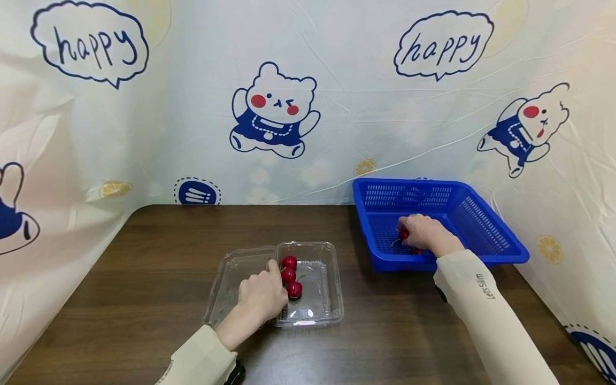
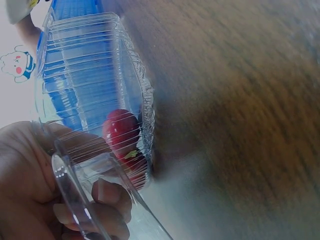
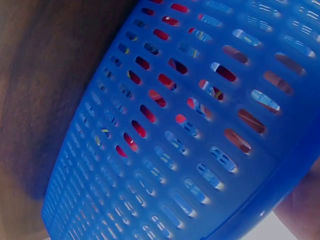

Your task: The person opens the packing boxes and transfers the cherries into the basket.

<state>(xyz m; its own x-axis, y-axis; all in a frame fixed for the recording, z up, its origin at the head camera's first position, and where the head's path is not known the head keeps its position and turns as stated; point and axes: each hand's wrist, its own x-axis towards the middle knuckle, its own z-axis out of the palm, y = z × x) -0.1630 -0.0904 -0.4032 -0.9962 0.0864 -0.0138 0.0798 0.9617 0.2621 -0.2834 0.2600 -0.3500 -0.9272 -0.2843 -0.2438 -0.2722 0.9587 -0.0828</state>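
My left hand grips the hinge side of an opened clear plastic clamshell box; in the left wrist view its fingers curl round the clear edge. Three red cherries lie in a row inside the box along that side, close to the left fingertips. Over at the right, my right hand reaches down into a blue plastic basket and pinches a stemmed cherry. Below that hand more red cherry shows on the basket floor. Through the slots, the right wrist view shows several red patches.
The box's lid lies folded out to the left on the brown wooden table. A printed curtain with bear drawings hangs behind the table and down both sides. The basket's raised rim stands near the table's right edge.
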